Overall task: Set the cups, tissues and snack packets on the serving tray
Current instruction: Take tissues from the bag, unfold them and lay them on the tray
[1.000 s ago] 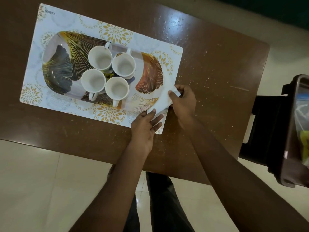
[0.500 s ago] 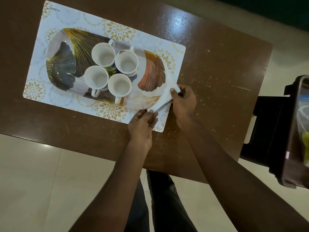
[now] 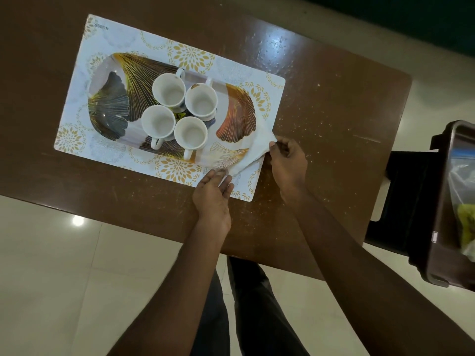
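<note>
Several white cups (image 3: 180, 113) stand close together in the middle of the serving tray (image 3: 108, 109), which has gold and dark leaf patterns. A white tissue (image 3: 253, 152) lies over the tray's near right corner. My right hand (image 3: 288, 163) pinches the tissue's right end. My left hand (image 3: 213, 194) has its fingers laid nearly straight on the tissue's near end. No snack packets show on the tray.
The tray sits on a white placemat (image 3: 195, 55) with gold flowers, on a brown table (image 3: 334, 104). To the right stands a dark chair (image 3: 406, 201) and a brown bin (image 3: 452, 201) holding clear bags. My legs are below the table's near edge.
Both hands stay on the tissue at the tray's corner; the right hand has drawn its end slightly outward and the tissue looks more folded. The cups have not moved.
</note>
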